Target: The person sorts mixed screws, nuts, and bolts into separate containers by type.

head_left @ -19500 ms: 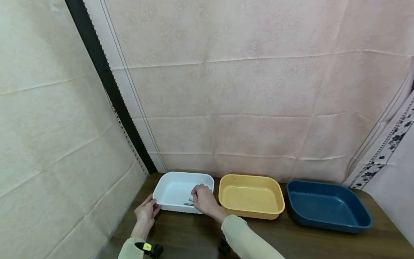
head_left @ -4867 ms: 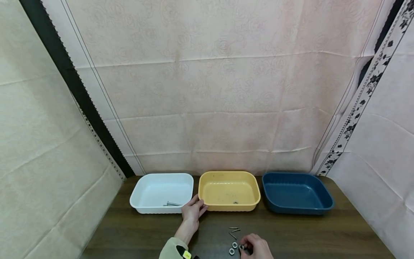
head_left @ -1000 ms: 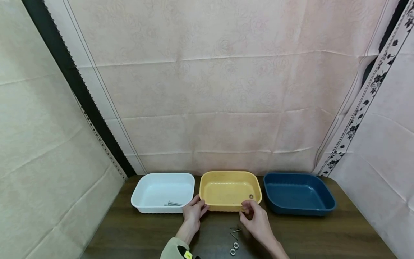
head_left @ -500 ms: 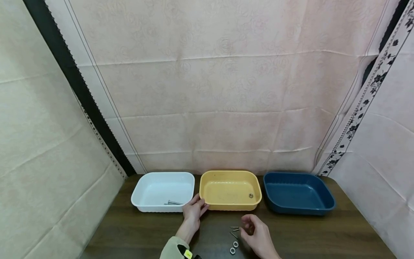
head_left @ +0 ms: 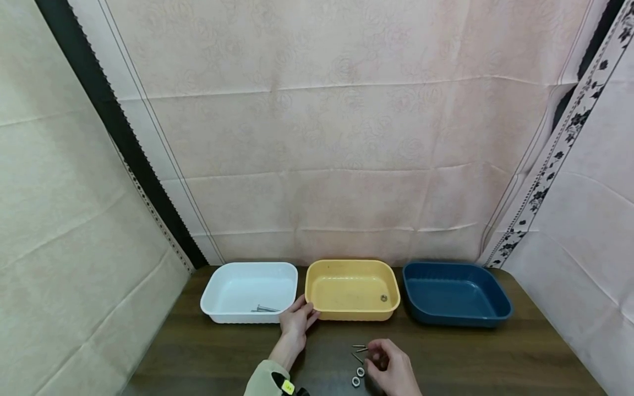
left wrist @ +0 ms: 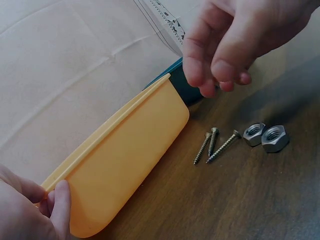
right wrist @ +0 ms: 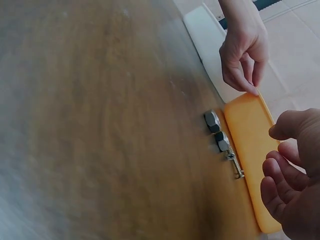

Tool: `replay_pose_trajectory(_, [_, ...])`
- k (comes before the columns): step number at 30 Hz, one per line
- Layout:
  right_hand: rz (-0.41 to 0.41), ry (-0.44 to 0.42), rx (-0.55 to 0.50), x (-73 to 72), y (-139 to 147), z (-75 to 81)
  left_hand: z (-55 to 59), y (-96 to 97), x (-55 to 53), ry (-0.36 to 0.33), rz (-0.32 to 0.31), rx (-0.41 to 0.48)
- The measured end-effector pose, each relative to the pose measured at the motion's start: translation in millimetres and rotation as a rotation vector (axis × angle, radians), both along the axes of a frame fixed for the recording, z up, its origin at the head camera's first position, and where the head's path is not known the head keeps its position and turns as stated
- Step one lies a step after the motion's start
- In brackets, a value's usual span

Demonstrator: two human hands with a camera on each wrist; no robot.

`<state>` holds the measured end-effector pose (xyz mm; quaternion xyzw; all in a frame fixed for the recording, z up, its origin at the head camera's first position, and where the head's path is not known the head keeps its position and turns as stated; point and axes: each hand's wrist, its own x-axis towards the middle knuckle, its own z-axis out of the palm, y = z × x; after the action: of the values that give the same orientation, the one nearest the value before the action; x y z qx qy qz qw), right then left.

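My left hand [head_left: 295,324] pinches the near left rim of the yellow tray [head_left: 353,316], thumb on the outer wall. A single nut [head_left: 383,298] shows on that tray's floor at the right. My right hand [head_left: 393,367] is over the table with loosely bent fingers and nothing between them. Just left of its fingertips lie three short screws [left wrist: 222,146] in a loose group. Two steel hex nuts [left wrist: 275,139] sit side by side right by the screws. In the right wrist view, my right-hand fingers [right wrist: 287,175] overlap the yellow tray.
A white tray [head_left: 238,318] stands left of the yellow one, with several screws [head_left: 266,309] near its front wall. On the right is a dark blue tray [head_left: 458,320]. Cloth hangs [head_left: 346,165] behind and at both sides of the wooden table [head_left: 218,357].
My right hand has drawn back from the yellow tray toward the screws and nuts. The nut it gripped on the table 4.9 s ago is gone from there. My left hand stays put.
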<state>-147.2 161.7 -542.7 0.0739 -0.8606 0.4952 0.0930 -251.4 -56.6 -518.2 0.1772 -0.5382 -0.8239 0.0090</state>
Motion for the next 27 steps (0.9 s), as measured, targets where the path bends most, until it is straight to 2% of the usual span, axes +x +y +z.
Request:
replay_pose_trajectory(3, [0.021, -0.027, -0.002, 2.0, -1, -2.5, -0.3, 0.3, -0.1, 0.009, 0.001, 0.004])
replay_pose_trajectory(9, [0.022, -0.011, -0.011, 5.4, -4, -6.6, 1.1, 0.4, 0.1, 0.009, -0.001, 0.009])
replay_pose_trajectory(15, [0.035, -0.074, -0.02, 9.0, -5, -9.1, 2.9, 0.8, 0.0, 0.002, -0.001, 0.002])
replay_pose_trajectory(27, [0.046, -0.061, -0.009, 10.8, -8, -17.2, 0.3, 0.1, 0.9, 0.015, -0.004, 0.004])
